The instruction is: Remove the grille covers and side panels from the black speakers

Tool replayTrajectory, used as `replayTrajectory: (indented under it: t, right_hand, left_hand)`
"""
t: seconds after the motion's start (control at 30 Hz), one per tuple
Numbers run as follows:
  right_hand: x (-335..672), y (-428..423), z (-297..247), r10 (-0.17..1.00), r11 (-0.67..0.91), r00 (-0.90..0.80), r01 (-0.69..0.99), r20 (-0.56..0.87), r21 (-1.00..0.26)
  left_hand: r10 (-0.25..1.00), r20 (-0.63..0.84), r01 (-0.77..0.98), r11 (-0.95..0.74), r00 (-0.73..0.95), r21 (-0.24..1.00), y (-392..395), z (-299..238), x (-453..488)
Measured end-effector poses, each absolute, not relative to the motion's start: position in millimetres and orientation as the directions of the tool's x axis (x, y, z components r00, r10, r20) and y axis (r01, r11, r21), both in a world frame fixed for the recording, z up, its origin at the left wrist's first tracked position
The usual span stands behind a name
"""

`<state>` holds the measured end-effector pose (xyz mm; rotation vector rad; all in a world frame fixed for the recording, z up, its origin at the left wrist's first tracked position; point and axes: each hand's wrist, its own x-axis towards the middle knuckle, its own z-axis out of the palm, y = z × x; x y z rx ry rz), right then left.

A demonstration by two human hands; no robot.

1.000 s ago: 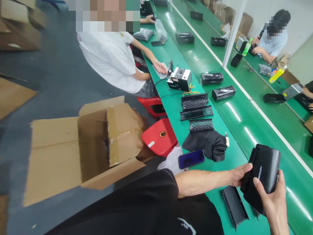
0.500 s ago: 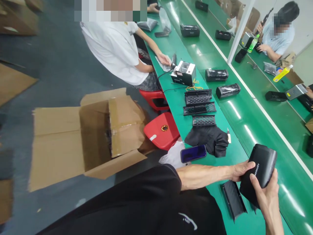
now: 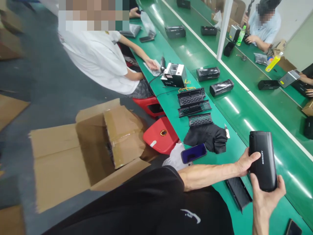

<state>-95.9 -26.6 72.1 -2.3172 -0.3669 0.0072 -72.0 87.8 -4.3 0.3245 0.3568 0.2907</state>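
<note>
Both my hands are closed round a black speaker point(image 3: 265, 166), a rounded oblong body with white MERKURY lettering, held above the green table. My left hand point(image 3: 245, 162) grips its left side with the thumb over the front. The lower end rests in my right hand point(image 3: 266, 194), thumb on one side and fingers on the other. Just below and left of the speaker, a black trough-shaped shell point(image 3: 239, 193) lies on the table. Bunched black cloth point(image 3: 207, 137) and a phone point(image 3: 194, 153) lie left of my hands.
Slotted black panels point(image 3: 200, 119) lie beyond the cloth, near a black-and-white box device point(image 3: 174, 75). Other speakers point(image 3: 221, 87) sit on the green belt point(image 3: 234, 120). A co-worker in white point(image 3: 97, 62) sits at the table. An opened carton point(image 3: 58, 140) and red stool point(image 3: 160, 135) stand left.
The speaker has turned more upright, its lettering facing me more squarely. My right hand has shifted to its lower end. The view has swung slightly, bringing a dark object into the bottom right corner.
</note>
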Motion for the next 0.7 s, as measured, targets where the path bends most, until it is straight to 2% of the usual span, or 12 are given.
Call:
replayTrajectory:
  t: [0.07, 0.1, 0.17, 0.2, 0.27, 0.3, 0.37, 0.43, 0.5, 0.6, 0.7]
  right_hand:
    - [-106.1, -23.4, 71.9, 0.127, -0.651, 0.981, 0.192, 0.143, -0.734]
    - [-107.8, -25.2, 74.0, 0.099, -0.639, 0.987, 0.162, 0.129, -0.752]
    - [-107.1, -36.9, 81.1, 0.097, -0.618, 0.994, 0.104, 0.056, -0.779]
    - [-106.2, -45.7, 84.9, 0.092, -0.613, 0.996, 0.072, 0.019, -0.787]
    - [-105.8, -64.5, 90.6, 0.103, -0.619, 0.994, 0.031, -0.042, -0.785]
    - [-106.8, -72.6, 92.2, 0.123, -0.633, 0.99, 0.03, -0.063, -0.773]
    - [-110.9, -82.9, 93.3, 0.174, -0.654, 0.981, 0.048, -0.089, -0.755]
    - [-116.5, -85.1, 93.1, 0.192, -0.65, 0.975, 0.042, -0.11, -0.759]
    - [-121.1, -82.5, 93.1, 0.183, -0.629, 0.975, 0.018, -0.126, -0.778]
    - [-120.3, -80.1, 94.9, 0.191, -0.591, 0.973, 0.008, -0.13, -0.807]
    - [-107.2, -89.4, 96.4, 0.232, -0.571, 0.963, 0.02, -0.138, -0.82]
  left_hand:
    - [0.292, -0.308, -0.165, 0.91, 0.906, 0.38, 91.6, -7.9, -77.1]
    - [0.239, -0.307, -0.1, 0.908, 0.921, 0.407, 99.7, -7.9, -81.6]
    - [0.115, -0.284, 0.046, 0.864, 0.952, 0.502, 129.3, -2.9, -91.3]
    - [0.091, -0.262, 0.078, 0.816, 0.961, 0.572, 149.1, 2.2, -95.0]
    - [0.126, -0.173, 0.046, 0.668, 0.977, 0.742, 190.6, 16.2, -98.4]
    - [0.086, -0.108, 0.04, 0.566, 0.99, 0.824, 208.7, 24.1, -98.1]
    - [-0.097, -0.005, 0.043, 0.391, 0.995, 0.919, 233.5, 38.3, -95.8]
    - [-0.23, 0.051, 0.021, 0.299, 0.972, 0.954, 241.4, 47.9, -94.7]
    - [-0.219, 0.088, -0.029, 0.26, 0.972, 0.965, 237.3, 52.4, -96.8]
    - [-0.098, 0.098, -0.076, 0.209, 0.99, 0.975, 225.5, 53.7, -104.4]
    - [0.0, 0.043, -0.041, 0.267, 0.999, 0.963, 219.3, 52.1, -111.4]
